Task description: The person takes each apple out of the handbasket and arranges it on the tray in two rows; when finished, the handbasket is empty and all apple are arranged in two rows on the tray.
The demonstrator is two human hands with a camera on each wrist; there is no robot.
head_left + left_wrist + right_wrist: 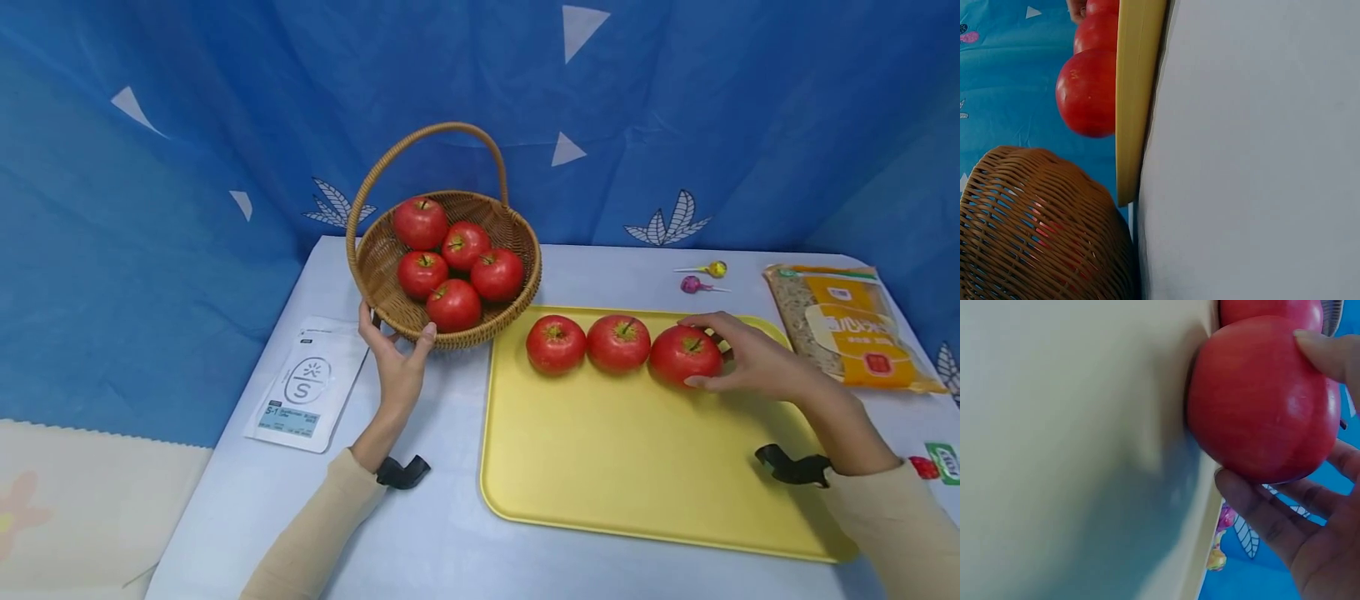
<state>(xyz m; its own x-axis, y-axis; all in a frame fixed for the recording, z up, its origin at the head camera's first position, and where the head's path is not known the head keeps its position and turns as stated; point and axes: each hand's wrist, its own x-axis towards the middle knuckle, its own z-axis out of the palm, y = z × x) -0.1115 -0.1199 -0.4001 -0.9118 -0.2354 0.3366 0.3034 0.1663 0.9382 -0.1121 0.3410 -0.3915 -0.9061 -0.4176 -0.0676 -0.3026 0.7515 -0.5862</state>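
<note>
A yellow tray (622, 467) is lying on the white surface (442, 467), and three red apples are lining up just inside its far edge, neighbours touching or nearly so. The right hand (761, 362) is holding the rightmost apple (684, 354), its grip opening only to that fruit's width, the thumb pressing one side and the fingers curling round the other. The middle apple (619, 343) and the left apple (557, 344) are filling the row toward the tray's far left corner, while yellow floor is stretching from the row to the near edge, offering sliding room on that side. Beside that far left corner, a wicker basket (491, 210) is tilting its mouth toward the viewer, its rim overlapping the tray's edge in the head view. Five more apples (465, 246) are resting inside it. The left hand (399, 367) is holding the basket's near left side, its grip spreading wide, the fingers partly hiding. A white pouch (309, 385) is lying farther left of the tray; a yellow lollipop (717, 269) and a pink lollipop (689, 284) are lying beyond its far edge, and a grain packet (855, 329) is narrowing the room beside its far right corner.
</note>
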